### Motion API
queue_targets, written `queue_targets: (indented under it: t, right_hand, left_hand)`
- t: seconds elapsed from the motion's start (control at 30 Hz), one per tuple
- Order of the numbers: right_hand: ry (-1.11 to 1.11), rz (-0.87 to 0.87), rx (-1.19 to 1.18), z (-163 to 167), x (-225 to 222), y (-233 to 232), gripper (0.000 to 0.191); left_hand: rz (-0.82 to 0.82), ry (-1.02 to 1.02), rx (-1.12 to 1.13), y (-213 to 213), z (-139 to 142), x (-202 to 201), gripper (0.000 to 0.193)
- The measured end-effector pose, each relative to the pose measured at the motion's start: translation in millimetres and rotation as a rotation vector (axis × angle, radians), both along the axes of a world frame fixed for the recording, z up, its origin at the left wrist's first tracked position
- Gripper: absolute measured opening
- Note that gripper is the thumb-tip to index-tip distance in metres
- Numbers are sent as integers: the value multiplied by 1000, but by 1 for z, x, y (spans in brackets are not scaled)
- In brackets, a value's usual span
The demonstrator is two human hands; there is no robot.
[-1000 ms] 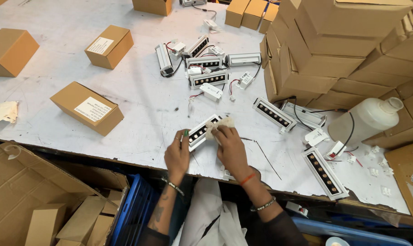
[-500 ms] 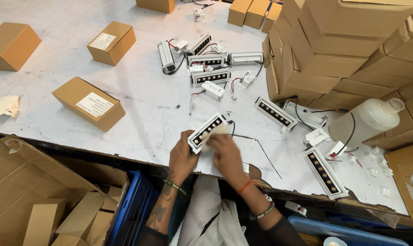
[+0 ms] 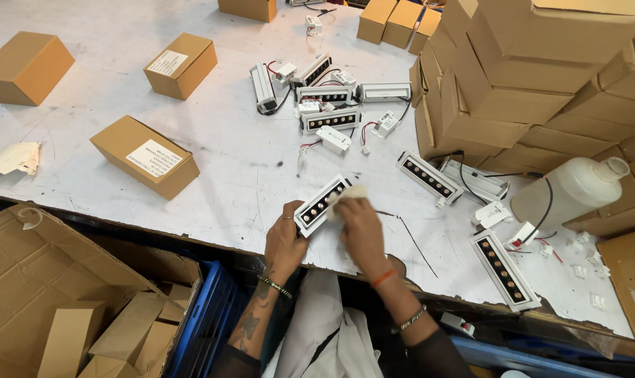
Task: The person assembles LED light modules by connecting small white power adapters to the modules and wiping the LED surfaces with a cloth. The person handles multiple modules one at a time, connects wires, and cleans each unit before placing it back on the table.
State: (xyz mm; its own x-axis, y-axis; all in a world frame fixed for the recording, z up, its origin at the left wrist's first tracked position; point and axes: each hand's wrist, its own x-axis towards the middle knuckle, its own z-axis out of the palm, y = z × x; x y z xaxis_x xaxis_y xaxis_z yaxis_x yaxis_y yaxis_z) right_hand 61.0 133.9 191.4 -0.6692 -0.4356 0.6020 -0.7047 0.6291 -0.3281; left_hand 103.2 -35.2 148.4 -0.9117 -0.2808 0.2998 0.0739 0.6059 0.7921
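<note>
Fixture (image 3: 322,204), white-framed bar with black lens row, gripped by left hand (image 3: 284,238); right hand (image 3: 359,225) clutching cloth (image 3: 348,194).

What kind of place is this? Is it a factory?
Probably a small workshop or packing room. Many alike light bars lie on a worktable, beside stacked cardboard boxes. The left hand holds one bar; the right hand wipes it.

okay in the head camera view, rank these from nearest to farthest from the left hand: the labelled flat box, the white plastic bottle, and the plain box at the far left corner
1. Labelled flat box, up and left of the left hand.
2. White plastic bottle, off to the right by the stacked cartons.
3. Plain box, far upper left.
</note>
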Motion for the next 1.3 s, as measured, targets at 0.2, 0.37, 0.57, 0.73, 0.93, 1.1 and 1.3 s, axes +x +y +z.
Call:
queue_targets:
  t: [0.2,0.37,0.57,0.73,0.93,1.1,1.3]
  right_hand:
    - [-89,58,60,9,26,-12,53]
    - [-18,120,122,16,23,-10,59]
    - [-28,143,156,11,23,-8,65]
    - [7,179,180,11,17,-6,63]
    - [8,169,188,10,18,-7,64]
    - [118,185,221,8,18,-4,68]
    - [125,196,199,5,18,-1,67]
  left_hand:
    - [-8,36,-13,1,1,2,57]
    - [-7,18,-10,0,1,2,60]
    - [3,6,-4,1,0,2,57]
    - [7,31,-12,1,-1,3,54]
    - [17,-1,15,1,2,-1,50]
    - [17,-23,20,1,3,-1,51]
    - [13,54,13,1,2,1,50]
